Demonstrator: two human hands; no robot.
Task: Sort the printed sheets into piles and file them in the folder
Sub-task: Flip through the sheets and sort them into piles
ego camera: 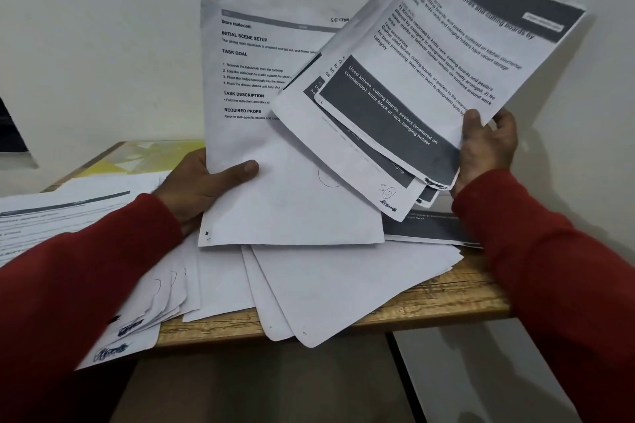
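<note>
I see the left hand (pixel 202 182) at nine o'clock, its grip closed on an upright printed sheet (pixel 261 106) headed "Store tablecloth", thumb across the front; the right hand (pixel 488 151) at three o'clock pinches a fanned bundle of sheets (pixel 422 79), tilted, topmost marked "046 Kitchen", overlapping the first sheet; below, at six o'clock, loose blank-faced sheets (pixel 336 288) lie spread on the wooden bench (pixel 429 306), some overhanging its near edge; a yellow folder (pixel 137 158) lies at ten o'clock.
</note>
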